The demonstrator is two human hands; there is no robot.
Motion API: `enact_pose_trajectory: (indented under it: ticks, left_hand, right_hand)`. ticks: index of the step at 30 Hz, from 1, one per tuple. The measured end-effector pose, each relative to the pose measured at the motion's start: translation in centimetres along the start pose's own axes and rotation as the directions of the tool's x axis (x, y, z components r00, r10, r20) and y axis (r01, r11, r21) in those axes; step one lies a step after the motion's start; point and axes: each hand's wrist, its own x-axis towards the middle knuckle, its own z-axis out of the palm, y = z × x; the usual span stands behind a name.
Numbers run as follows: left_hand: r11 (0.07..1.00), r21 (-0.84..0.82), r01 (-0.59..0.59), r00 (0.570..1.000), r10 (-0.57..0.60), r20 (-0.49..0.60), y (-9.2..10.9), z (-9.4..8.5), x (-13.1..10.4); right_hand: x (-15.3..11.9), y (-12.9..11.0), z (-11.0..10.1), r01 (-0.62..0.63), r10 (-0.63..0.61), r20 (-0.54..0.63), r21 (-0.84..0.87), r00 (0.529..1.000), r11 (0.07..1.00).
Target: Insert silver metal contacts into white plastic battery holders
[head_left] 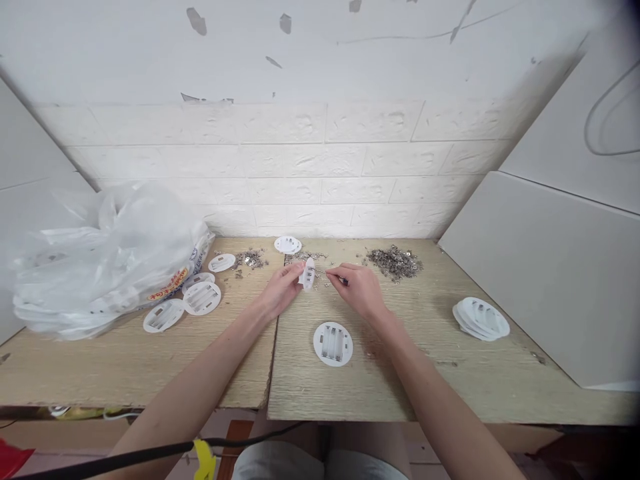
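My left hand [286,288] pinches a white round plastic battery holder [309,275] by its edge, tilted up so it looks narrow. From the right, my right hand [356,287] grips a thin metal tool [321,271], its tip at the holder's small metal contacts. Most of the tool lies hidden in the fingers, so its exact kind is unclear. Below the hands, another battery holder [333,344] rests flat, its slots facing up. Just behind my left hand are a further holder [288,245] and a scatter of small metal pieces [313,256].
A heap of small metal contacts [395,263] lies at the back right, a smaller heap [251,259] at the back left. Stacked holders [481,319] stand right. Loose holders [202,298] lie beside a bulging plastic bag [110,260] at left. A white wall [320,160] closes the back.
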Motion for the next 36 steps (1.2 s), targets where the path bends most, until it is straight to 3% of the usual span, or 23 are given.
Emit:
enact_pose_trajectory:
  ticks: [3, 10, 21, 36]
  left_hand:
    - [1.0, 0.025, -0.01, 1.0, 0.01, 0.005, -0.2, 0.0, 0.1]
    - [0.998, -0.061, -0.034, 0.995, 0.028, -0.097, 0.1, -0.3, 0.4]
    - [0.998, -0.054, -0.026, 0.998, 0.023, -0.058, 0.5, 0.6, -0.2]
    - [0.999, -0.004, -0.041, 0.998, 0.04, -0.041, 0.5, 0.7, -0.3]
  right_hand:
    - [0.0, 0.0, -0.1, -0.005, 0.005, 0.005, -0.03, 1.0, 1.0]
    - [0.2, 0.5, -0.3, -0.06, 0.061, -0.033, 0.037, 0.998, 0.998]
    - [0.2, 0.4, -0.2, -0.045, 0.046, -0.007, 0.096, 0.999, 0.994]
    - [0.1, 0.2, -0.2, -0.015, 0.016, -0.028, 0.043, 0.999, 0.999]
